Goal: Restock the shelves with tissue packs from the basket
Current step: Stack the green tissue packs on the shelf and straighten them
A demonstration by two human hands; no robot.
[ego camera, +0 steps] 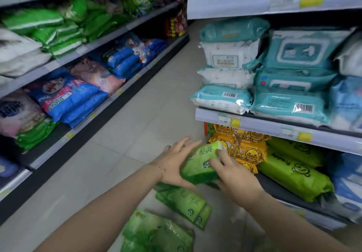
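Head view: both hands hold one green tissue pack (201, 163) in mid-air, low in the aisle, just left of the lower right-hand shelf (274, 132). The left hand (176, 165) is spread flat against the pack's left face, fingers extended, cupping its near underside. The right hand (233, 171) lies on top, fingers curled over the right edge, so the pack is clamped between the two.

The pack's long axis runs from near-left to far-right; its pale far end points toward the yellow duck-print packs (244, 149) on that shelf, almost touching them. The printed face is up.

Handling, as judged: light, soft, film-wrapped, likely slippery, yielding under pressure. Holding across the long sides looks sound; pinching one end risks the film sliding.

More green packs (184, 204) lie below the hands. The basket itself cannot be made out.

Beside the duck-print packs, to the right, lie lime rolls (293, 175). The upper shelf carries teal wipe packs (291, 102).
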